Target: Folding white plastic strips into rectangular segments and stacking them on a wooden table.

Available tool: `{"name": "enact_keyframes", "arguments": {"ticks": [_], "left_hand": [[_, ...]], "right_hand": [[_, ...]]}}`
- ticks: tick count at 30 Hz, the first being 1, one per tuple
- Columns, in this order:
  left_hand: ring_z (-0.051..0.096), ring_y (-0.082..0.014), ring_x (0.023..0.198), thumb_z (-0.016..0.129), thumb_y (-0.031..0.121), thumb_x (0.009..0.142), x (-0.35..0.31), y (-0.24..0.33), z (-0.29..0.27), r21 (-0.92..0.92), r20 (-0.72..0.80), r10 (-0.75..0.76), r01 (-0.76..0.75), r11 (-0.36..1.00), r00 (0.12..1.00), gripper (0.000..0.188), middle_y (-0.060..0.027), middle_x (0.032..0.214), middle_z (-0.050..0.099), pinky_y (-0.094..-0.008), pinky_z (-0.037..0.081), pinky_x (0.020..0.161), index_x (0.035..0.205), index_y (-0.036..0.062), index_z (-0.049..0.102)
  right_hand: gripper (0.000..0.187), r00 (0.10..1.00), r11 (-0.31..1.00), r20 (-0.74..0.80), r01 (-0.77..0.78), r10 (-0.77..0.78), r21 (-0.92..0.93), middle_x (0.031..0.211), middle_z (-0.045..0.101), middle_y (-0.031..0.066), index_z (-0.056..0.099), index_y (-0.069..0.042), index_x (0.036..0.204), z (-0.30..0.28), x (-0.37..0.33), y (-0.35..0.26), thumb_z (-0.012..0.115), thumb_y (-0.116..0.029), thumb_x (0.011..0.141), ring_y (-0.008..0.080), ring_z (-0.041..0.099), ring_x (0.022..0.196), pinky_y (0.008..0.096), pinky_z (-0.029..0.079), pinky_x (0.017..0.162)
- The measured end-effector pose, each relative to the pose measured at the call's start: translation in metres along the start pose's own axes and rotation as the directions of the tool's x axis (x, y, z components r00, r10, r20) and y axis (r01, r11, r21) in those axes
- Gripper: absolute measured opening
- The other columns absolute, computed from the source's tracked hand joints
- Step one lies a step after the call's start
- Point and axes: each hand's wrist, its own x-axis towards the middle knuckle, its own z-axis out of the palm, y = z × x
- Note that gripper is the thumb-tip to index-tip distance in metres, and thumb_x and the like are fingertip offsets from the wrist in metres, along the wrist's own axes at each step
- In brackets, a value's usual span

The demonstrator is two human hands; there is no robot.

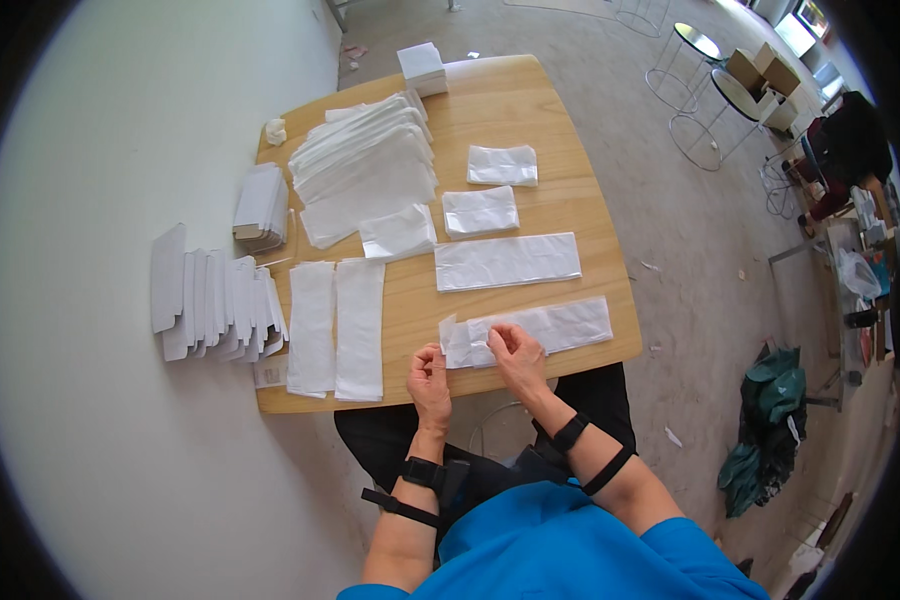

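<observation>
A long folded sheet of thin, white, slightly glossy material (575, 325) lies across the near right of the table. Its left end is turned up in a small loose flap. My right hand (519, 360) rests over the sheet, thumb and fingers pinching its upper layer. At the near left corner of the same sheet, my left hand (430, 388) has its fingers curled together on the edge; the exact grip is partly hidden. Just beyond lies another long folded white sheet (508, 262), with two shorter folded packets (480, 211) (502, 165) farther off.
Two long white strips (311, 325) (360, 330) lie at the table's left, below a fanned stack of white sheets (365, 165). Flat white cartons (215, 300) lean along the wall. A white box (423, 69) stands at the far edge. A seated person (850, 140) is at far right.
</observation>
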Motion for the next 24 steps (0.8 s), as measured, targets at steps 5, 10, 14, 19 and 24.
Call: {"name": "enact_keyframes", "arguments": {"ticks": [5,10,14,19,24], "left_hand": [[0.053,-0.0226,0.099,0.064,0.015,0.088,-0.013,0.034,0.035,0.319,0.171,0.182,-0.229,0.92,0.968,0.01,-0.0096,0.103,0.062,-0.0341,0.04,0.089,0.088,0.0061,0.059],[0.055,-0.0222,0.092,0.063,0.013,0.087,-0.024,0.037,0.054,0.472,0.354,0.363,-0.499,0.726,0.862,0.007,-0.0086,0.096,0.061,-0.0325,0.043,0.083,0.09,0.007,0.064],[0.056,-0.0186,0.073,0.062,0.013,0.087,-0.02,0.03,0.051,0.506,0.058,0.239,-0.235,0.83,0.969,0.011,-0.0068,0.087,0.057,-0.0297,0.045,0.066,0.093,0.0038,0.063],[0.053,-0.0161,0.065,0.062,0.013,0.087,-0.009,0.02,0.046,0.603,0.052,0.161,-0.16,0.782,0.985,0.013,-0.0064,0.08,0.052,-0.0302,0.046,0.062,0.096,0.0039,0.065],[0.058,-0.0172,0.07,0.064,0.012,0.084,-0.002,0.009,0.042,0.599,0.11,0.072,-0.124,0.791,0.991,0.015,-0.0062,0.08,0.054,-0.0297,0.047,0.064,0.098,0.0072,0.067]], "right_hand": [[0.038,0.996,0.991,0.024,-0.092,0.09,0.101,0.066,0.065,0.007,0.066,0.001,0.082,-0.015,0.0,-0.012,0.063,-0.036,0.088,0.0119,0.061,0.064,0.0267,0.048,0.059],[0.037,0.997,0.98,-0.063,-0.061,0.05,-0.191,0.054,0.055,0.0093,0.057,0.002,0.066,-0.03,0.011,0.001,0.067,-0.03,0.081,0.0128,0.05,0.051,0.0341,0.04,0.05],[0.03,0.99,0.955,-0.135,-0.005,-0.036,-0.295,0.056,0.055,0.0137,0.057,0.003,0.069,-0.042,0.016,0.003,0.065,-0.024,0.079,0.02,0.053,0.051,0.0369,0.042,0.053],[0.029,0.983,0.935,-0.159,0.029,-0.091,-0.353,0.062,0.057,0.0199,0.057,0.003,0.07,-0.048,0.024,0.017,0.062,-0.024,0.08,0.0336,0.057,0.057,0.042,0.043,0.058],[0.03,0.981,0.921,-0.16,0.038,-0.108,-0.389,0.063,0.057,0.0208,0.056,0.003,0.069,-0.049,0.028,0.024,0.061,-0.024,0.08,0.0357,0.057,0.058,0.0428,0.043,0.058]]}}
